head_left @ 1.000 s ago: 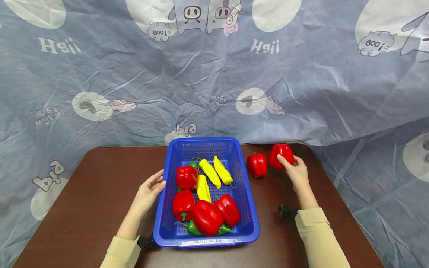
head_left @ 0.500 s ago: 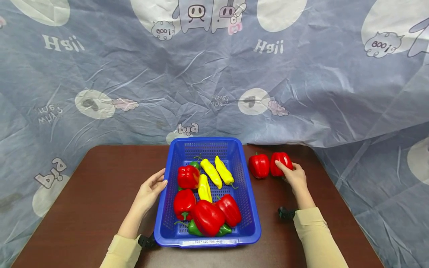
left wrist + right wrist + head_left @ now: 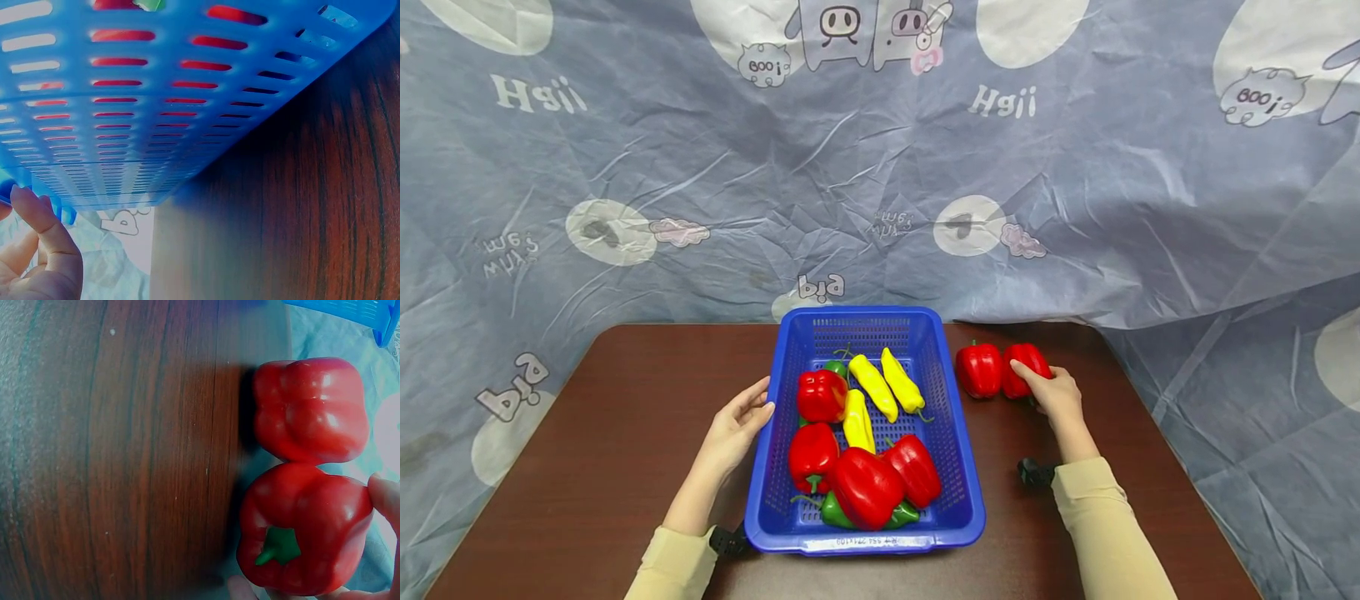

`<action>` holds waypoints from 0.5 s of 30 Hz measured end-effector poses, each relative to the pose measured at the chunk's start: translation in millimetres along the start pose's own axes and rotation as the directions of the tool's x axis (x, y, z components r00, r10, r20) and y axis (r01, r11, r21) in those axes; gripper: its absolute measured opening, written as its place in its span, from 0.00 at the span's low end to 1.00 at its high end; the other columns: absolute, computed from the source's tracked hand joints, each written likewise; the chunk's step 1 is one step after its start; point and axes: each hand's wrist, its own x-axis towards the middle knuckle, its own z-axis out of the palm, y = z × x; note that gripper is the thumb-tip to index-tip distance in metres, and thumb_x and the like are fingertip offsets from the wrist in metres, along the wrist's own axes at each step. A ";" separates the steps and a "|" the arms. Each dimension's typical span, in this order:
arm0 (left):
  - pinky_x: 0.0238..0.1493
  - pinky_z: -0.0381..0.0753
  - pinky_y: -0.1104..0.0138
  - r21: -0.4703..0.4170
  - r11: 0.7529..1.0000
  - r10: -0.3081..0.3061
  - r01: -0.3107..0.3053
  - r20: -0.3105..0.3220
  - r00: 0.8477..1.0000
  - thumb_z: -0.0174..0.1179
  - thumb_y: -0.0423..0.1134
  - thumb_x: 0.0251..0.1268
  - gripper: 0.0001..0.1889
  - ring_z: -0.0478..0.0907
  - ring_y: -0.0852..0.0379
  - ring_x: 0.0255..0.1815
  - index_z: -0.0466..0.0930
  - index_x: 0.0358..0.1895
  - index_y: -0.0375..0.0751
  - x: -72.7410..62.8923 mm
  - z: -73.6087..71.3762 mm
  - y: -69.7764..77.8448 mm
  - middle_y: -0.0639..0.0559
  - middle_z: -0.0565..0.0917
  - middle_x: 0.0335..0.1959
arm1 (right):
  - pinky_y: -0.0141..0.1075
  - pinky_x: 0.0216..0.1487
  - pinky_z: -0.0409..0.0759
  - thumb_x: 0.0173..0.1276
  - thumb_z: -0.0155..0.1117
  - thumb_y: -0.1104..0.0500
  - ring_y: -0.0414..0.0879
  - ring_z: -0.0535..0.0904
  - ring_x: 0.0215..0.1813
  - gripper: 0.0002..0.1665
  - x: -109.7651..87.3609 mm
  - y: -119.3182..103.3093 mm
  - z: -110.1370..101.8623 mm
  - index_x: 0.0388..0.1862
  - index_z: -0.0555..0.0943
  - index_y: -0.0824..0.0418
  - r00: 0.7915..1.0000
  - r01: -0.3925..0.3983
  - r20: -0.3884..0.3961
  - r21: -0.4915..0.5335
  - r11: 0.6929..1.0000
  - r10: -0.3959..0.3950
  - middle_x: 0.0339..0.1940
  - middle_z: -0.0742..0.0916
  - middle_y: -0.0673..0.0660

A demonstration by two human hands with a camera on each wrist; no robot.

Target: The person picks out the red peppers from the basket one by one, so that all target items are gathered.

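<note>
Since the earlier frames, we see the right hand (image 3: 1051,392) has come down from above the desk and brought its glossy red bell pepper (image 3: 1025,368) to rest on the wood; the left hand and the basket have not shifted.

Dark brown wood-grain desk (image 3: 587,433): carries everything, backed by a crumpled grey-blue cartoon-print cloth (image 3: 700,183).

Blue perforated plastic basket (image 3: 955,467): sits mid-desk. Inside we count four red bell peppers, three long yellow peppers and at least two green ones, partly buried at the front and back.

Left hand (image 3: 736,425): fingers relaxed and nearly straight, resting against the basket's left wall; not curled round the rim as far as the head and left wrist views show.

Right hand: fingers and thumb wrapped round the pepper, which the right wrist view shows lying on its side with its green stem facing the camera.

Second red bell pepper (image 3: 978,370): stands on the desk between the basket and the held one, touching the latter.

Judgement: the work looks like moving red peppers from basket to desk. Two are out; the second appears set down but not let go. Four red ones remain in the basket, so we judge it about a third done.
</note>
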 end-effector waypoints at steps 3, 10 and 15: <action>0.47 0.78 0.78 0.005 1.000 -0.001 0.001 0.005 1.000 0.57 0.33 0.71 0.27 0.78 0.73 0.44 0.65 0.72 0.39 -0.3 -0.2 1.1 0.36 0.74 0.59 | 0.49 0.51 0.84 0.65 0.57 0.32 0.62 0.73 0.58 0.56 0.8 1.5 -1.2 0.72 0.58 0.75 1.000 0.011 0.011 -0.011 1.000 -0.011 0.65 0.72 0.74; 0.47 0.77 0.79 0.010 1.000 0.002 -0.002 0.002 1.000 0.56 0.33 0.72 0.27 0.77 0.73 0.45 0.65 0.72 0.38 -1.5 0.5 1.6 0.36 0.74 0.59 | 0.52 0.58 0.76 0.68 0.51 0.30 0.65 0.71 0.57 0.57 1.4 3.8 -1.1 0.71 0.58 0.79 0.999 0.047 0.028 -0.105 0.993 -0.045 0.63 0.73 0.76; 0.46 0.77 0.79 0.012 1.000 0.023 -0.023 -0.003 1.000 0.57 0.33 0.71 0.27 0.78 0.73 0.44 0.65 0.72 0.36 -1.6 0.0 0.7 0.38 0.75 0.56 | 0.57 0.68 0.67 0.69 0.50 0.31 0.68 0.66 0.65 0.57 2.6 3.2 0.2 0.72 0.56 0.79 0.998 0.054 0.047 -0.105 0.993 -0.049 0.68 0.69 0.77</action>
